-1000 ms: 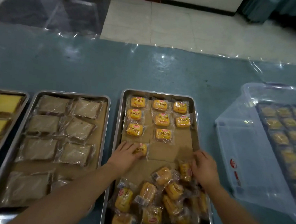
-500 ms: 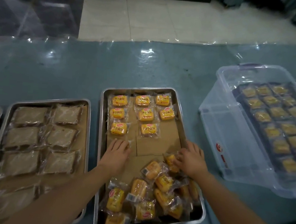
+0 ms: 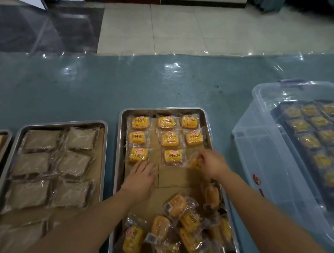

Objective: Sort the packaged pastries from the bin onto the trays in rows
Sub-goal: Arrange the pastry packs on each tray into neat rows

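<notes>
From the head view, we are filling the third row on the middle tray (image 3: 207,118). Our right hand (image 3: 212,163) pinches a yellow packaged bun (image 3: 195,161) at that row's right end, beside the bun (image 3: 173,156) already laid. Our left hand (image 3: 141,178) rests flat, fingers straight, on the cardboard liner (image 3: 177,179) just below the row's left bun (image 3: 138,154). A loose heap of buns (image 3: 182,230) fills the tray's near end. We judge the next move is setting this bun square, label up, then drawing another from the heap. The clear bin (image 3: 261,155) sits right of the tray.
</notes>
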